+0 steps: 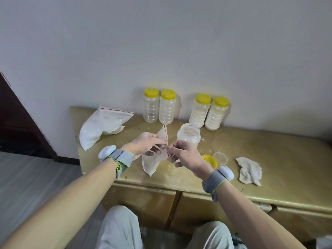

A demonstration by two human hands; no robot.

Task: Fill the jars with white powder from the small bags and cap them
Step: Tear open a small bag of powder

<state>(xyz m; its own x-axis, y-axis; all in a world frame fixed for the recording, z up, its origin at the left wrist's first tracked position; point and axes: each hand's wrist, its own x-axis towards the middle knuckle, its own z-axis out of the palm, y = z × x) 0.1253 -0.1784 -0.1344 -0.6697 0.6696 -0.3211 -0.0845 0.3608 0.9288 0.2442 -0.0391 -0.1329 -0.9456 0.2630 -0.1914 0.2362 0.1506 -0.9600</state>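
Jars (188, 135): 4 capped, 1 open

I hold the small bag (151, 163) tilted over the table, its lower corner heavy with white powder. My left fingers (159, 141) and right fingers (173, 146) pinch its red-striped mouth. Just behind it the open jar (188, 135) stands upright, clear and ribbed. A yellow cap (212, 161) lies to the jar's right. Four capped jars (167, 109) stand along the wall; the right two are packed with powder.

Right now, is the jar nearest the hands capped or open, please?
Open: the jar shows a bare mouth; a yellow cap lies on the table.
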